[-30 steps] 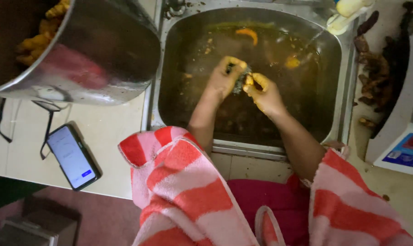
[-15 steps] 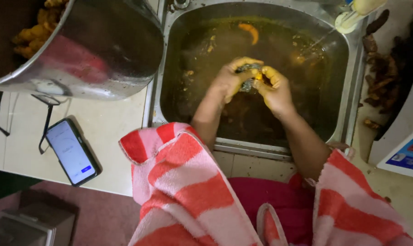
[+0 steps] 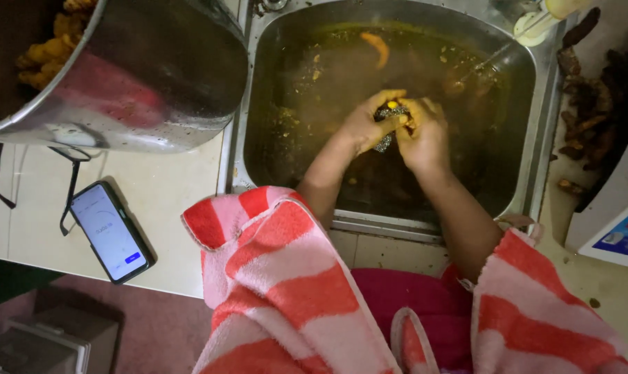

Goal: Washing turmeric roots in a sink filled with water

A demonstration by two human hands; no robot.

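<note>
Both my hands have drifted a little right and lifted slightly over the murky water since a moment ago, still pressed together.

My left hand [image 3: 364, 125] is curled nearly shut around a tangled grey metal scouring pad [image 3: 385, 128], thumb on top; my right hand [image 3: 425, 135] is closed on a small yellow-orange root piece [image 3: 395, 106] and holds it against the pad. Both sit mid-basin in the stainless steel sink [image 3: 546, 131], just above the brown water. Wet, stained fingers [image 3: 390, 97] could lose the slippery root into the cloudy water, I reckon, or the wire could scrape my fingertips. Beside the sink stands a large steel pot [image 3: 154, 83] of cleaned yellow pieces, with a black smartphone [image 3: 111, 232] below it.
</note>
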